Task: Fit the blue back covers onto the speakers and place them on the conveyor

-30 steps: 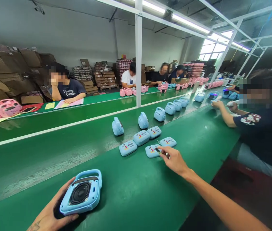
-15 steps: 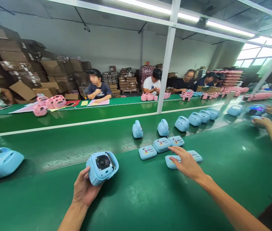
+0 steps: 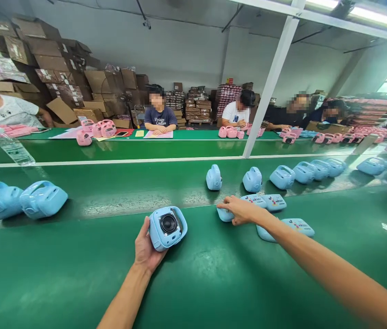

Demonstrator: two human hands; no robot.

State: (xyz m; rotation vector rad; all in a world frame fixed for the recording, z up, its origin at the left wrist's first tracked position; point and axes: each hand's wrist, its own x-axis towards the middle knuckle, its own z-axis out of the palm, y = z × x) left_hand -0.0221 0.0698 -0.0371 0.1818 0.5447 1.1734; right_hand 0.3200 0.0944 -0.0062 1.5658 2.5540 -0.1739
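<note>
My left hand (image 3: 148,249) is wrapped round a light-blue portable speaker (image 3: 159,240), holding it above the green belt with its black round driver (image 3: 168,223) exposed and facing me. My right hand (image 3: 243,211) reaches across to the leftmost light-blue speaker cover (image 3: 225,214), its fingers and thumb on the cover's edges; the hand hides part of it. Beside it lie more covers printed with a cartoon mouse, including a back-row cover (image 3: 275,202) and a front cover (image 3: 298,226). My right forearm partly hides another front cover (image 3: 265,234).
Several blue speakers stand along the belt's far strip, one upright speaker (image 3: 214,177) among them. Two more blue speakers (image 3: 44,199) sit at left. A white post (image 3: 272,82) rises beyond. Across the line, several people work near pink speakers (image 3: 106,129); a plastic bottle (image 3: 15,148) is at far left.
My right hand has moved from above the front covers to the leftmost cover and closed on it. My left hand still holds the speaker. The view has turned left, showing a second speaker there.
</note>
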